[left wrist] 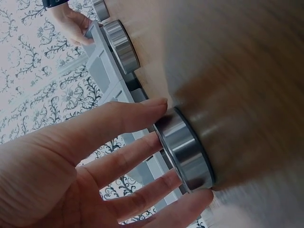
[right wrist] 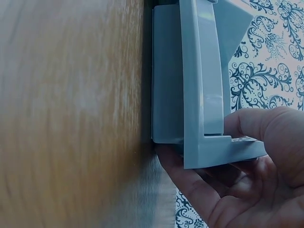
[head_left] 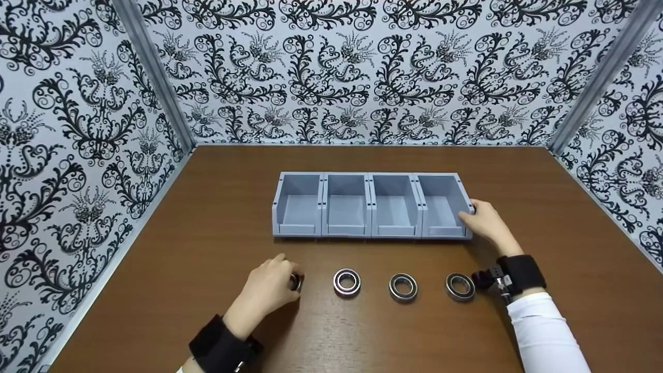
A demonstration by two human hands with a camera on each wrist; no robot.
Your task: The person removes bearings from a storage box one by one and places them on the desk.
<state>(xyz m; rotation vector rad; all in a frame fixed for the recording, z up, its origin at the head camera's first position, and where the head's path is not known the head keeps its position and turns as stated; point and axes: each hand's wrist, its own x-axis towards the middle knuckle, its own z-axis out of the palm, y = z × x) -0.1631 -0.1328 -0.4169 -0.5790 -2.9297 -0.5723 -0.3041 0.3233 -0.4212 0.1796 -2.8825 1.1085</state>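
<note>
My left hand (head_left: pixel 269 284) pinches a ring-shaped ball bearing (left wrist: pixel 186 149) at the left end of a row. In the left wrist view, the thumb is at one edge of its shiny steel rim and the fingertips are along the other side. At the right end of a joined row of grey plastic bins, my right hand (head_left: pixel 487 223) grips the outer side wall of the last bin (head_left: pixel 444 231). The right wrist view shows its thumb inside that bin's wall (right wrist: pixel 223 151) and the fingers outside and under it.
Three more bearings lie flat on the brown wooden table (head_left: pixel 171 280): one (head_left: pixel 337 284) nearest my left hand, a middle one (head_left: pixel 393 288), and one (head_left: pixel 450 288) by the right wrist strap. The bins face me, nothing inside them. Patterned wall panels (head_left: pixel 331 67) enclose the table's back and sides.
</note>
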